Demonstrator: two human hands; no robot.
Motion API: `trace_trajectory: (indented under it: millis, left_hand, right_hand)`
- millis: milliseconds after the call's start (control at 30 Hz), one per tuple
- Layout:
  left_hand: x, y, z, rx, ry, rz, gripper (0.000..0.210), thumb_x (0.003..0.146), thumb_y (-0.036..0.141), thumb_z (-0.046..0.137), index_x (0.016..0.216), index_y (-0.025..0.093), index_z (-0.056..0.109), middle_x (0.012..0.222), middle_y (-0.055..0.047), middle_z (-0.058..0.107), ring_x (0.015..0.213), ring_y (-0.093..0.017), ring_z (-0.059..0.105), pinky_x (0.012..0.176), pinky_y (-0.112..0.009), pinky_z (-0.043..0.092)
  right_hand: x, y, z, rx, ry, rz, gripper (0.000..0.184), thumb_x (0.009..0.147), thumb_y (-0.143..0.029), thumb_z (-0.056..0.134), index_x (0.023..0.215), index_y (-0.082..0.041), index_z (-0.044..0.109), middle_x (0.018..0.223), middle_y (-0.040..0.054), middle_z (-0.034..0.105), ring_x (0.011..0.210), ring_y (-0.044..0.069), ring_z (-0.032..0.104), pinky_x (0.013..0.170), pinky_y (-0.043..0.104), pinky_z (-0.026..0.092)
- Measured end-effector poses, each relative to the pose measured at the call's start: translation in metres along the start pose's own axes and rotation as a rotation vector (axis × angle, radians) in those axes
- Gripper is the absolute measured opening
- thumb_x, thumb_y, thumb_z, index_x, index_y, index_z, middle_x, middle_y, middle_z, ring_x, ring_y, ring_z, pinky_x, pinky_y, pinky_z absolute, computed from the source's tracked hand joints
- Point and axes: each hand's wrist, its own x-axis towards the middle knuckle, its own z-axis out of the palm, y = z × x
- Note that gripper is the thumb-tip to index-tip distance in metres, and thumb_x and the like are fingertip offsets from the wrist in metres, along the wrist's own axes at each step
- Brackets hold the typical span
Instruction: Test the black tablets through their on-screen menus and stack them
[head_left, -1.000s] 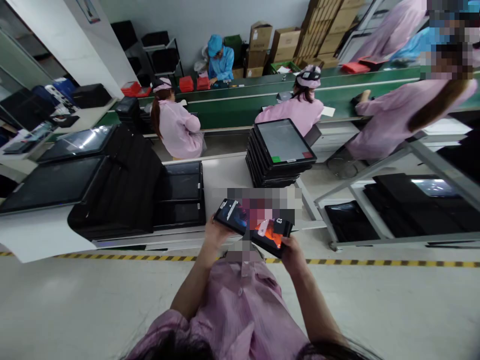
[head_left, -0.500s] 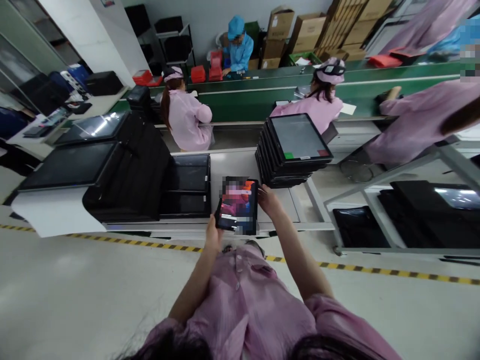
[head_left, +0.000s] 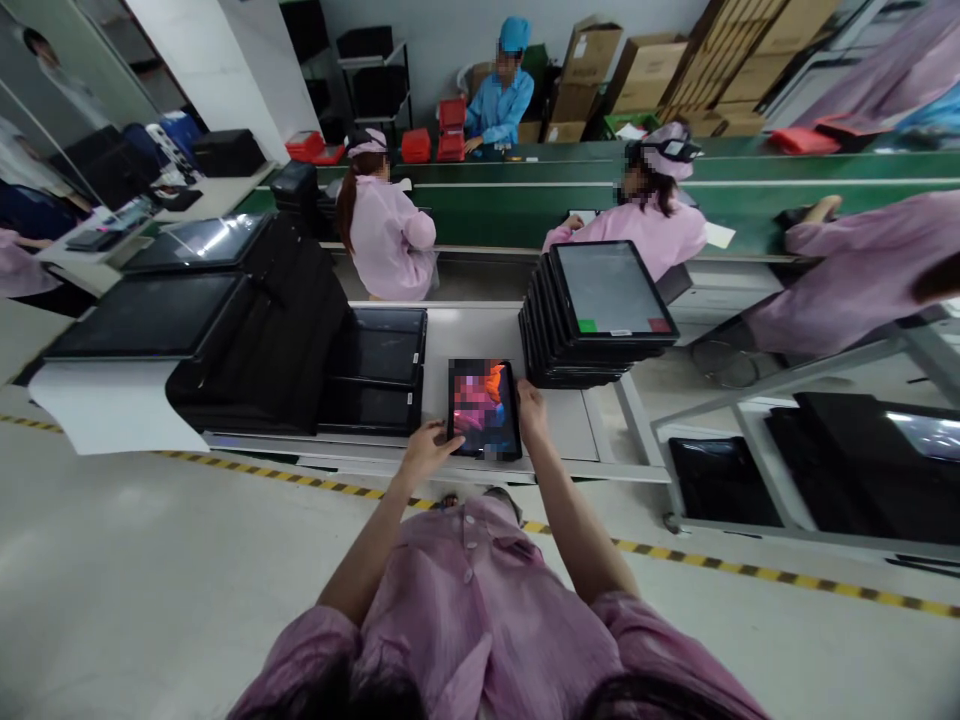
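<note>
A black tablet with a lit, colourful screen, partly pixelated, is in front of me over the light worktop. My left hand is at its lower left corner, the thumb lying over the screen's edge and the fingers bent beside the frame. Along the right edge, my right hand is closed on the tablet, its fingertips partly hidden. Just left of the tablet lie dark flat-screen devices with small white labels. Behind and to the right of it rises a stack of black-framed screens, the top one grey with green and red corner patches.
Tall piles of black screens fill the worktop's left end, with a white sheet hanging below. Co-workers sit along a green conveyor beyond. A metal cart with screens stands right. Yellow-black tape crosses the floor.
The tablet has turned more upright in view. My left hand has shifted down and its thumb has come over the screen; my right hand has slid lower on its edge. The view has shifted slightly.
</note>
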Motion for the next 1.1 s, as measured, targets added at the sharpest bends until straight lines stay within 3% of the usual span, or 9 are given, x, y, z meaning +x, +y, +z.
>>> trace_trajectory:
  millis: [100, 200, 367, 633, 767, 933, 1100]
  left_hand:
    - [0.001, -0.002, -0.006, 0.079, -0.033, 0.025, 0.063, 0.060, 0.044, 0.101, 0.115, 0.019, 0.082, 0.133, -0.017, 0.076, 0.121, -0.036, 0.074, 0.109, -0.043, 0.058]
    - [-0.001, -0.005, 0.003, 0.162, -0.046, 0.098, 0.078, 0.053, 0.029, 0.104, 0.124, 0.017, 0.077, 0.141, -0.020, 0.071, 0.131, -0.039, 0.069, 0.118, -0.048, 0.053]
    - [0.001, -0.004, 0.009, 0.255, -0.033, 0.136, 0.066, 0.063, 0.027, 0.101, 0.123, 0.018, 0.077, 0.141, -0.020, 0.069, 0.129, -0.040, 0.070, 0.116, -0.050, 0.054]
    - [0.002, 0.001, -0.003, 0.318, -0.133, 0.122, 0.066, 0.074, 0.037, 0.097, 0.134, 0.018, 0.073, 0.149, -0.018, 0.065, 0.136, -0.037, 0.067, 0.119, -0.045, 0.053]
    - [0.000, -0.002, -0.001, 0.309, -0.109, 0.139, 0.070, 0.074, 0.032, 0.097, 0.137, 0.018, 0.071, 0.151, -0.018, 0.065, 0.140, -0.037, 0.065, 0.122, -0.047, 0.051]
    - [-0.002, -0.009, 0.002, 0.267, -0.076, 0.150, 0.074, 0.072, 0.033, 0.098, 0.139, 0.018, 0.070, 0.151, -0.017, 0.065, 0.139, -0.036, 0.066, 0.123, -0.048, 0.051]
    - [-0.003, -0.012, 0.001, 0.232, -0.077, 0.158, 0.073, 0.071, 0.035, 0.098, 0.137, 0.018, 0.072, 0.151, -0.015, 0.066, 0.138, -0.035, 0.067, 0.122, -0.047, 0.052]
  right_hand:
    - [-0.030, 0.013, -0.007, -0.059, 0.017, -0.042, 0.071, 0.092, -0.076, 0.057, 0.136, -0.023, 0.071, 0.149, 0.0093, 0.070, 0.147, 0.028, 0.057, 0.124, 0.050, 0.045]
    - [-0.065, 0.027, -0.013, -0.139, -0.010, -0.088, 0.084, 0.090, -0.079, 0.061, 0.153, -0.023, 0.060, 0.166, 0.0111, 0.054, 0.158, 0.031, 0.046, 0.134, 0.054, 0.031]
    - [-0.098, 0.035, -0.011, -0.262, -0.092, -0.080, 0.097, 0.095, -0.082, 0.056, 0.170, -0.024, 0.039, 0.179, 0.0115, 0.036, 0.168, 0.033, 0.029, 0.138, 0.054, 0.022]
    - [-0.092, 0.032, -0.034, -0.280, -0.342, -0.206, 0.131, 0.085, -0.074, 0.080, 0.178, -0.026, 0.002, 0.185, 0.0122, 0.010, 0.171, 0.036, 0.015, 0.139, 0.059, 0.017]
    - [-0.087, 0.033, -0.041, -0.294, -0.415, -0.237, 0.137, 0.080, -0.071, 0.087, 0.178, -0.027, 0.000, 0.184, 0.0142, 0.015, 0.170, 0.038, 0.021, 0.137, 0.062, 0.020]
    - [-0.088, 0.034, -0.028, -0.322, -0.273, -0.247, 0.123, 0.085, -0.073, 0.079, 0.176, -0.021, 0.015, 0.181, 0.0181, 0.026, 0.168, 0.041, 0.026, 0.136, 0.063, 0.025]
    - [-0.091, 0.037, -0.018, -0.347, -0.180, -0.247, 0.116, 0.089, -0.075, 0.073, 0.175, -0.020, 0.019, 0.179, 0.0184, 0.032, 0.166, 0.041, 0.031, 0.135, 0.061, 0.030]
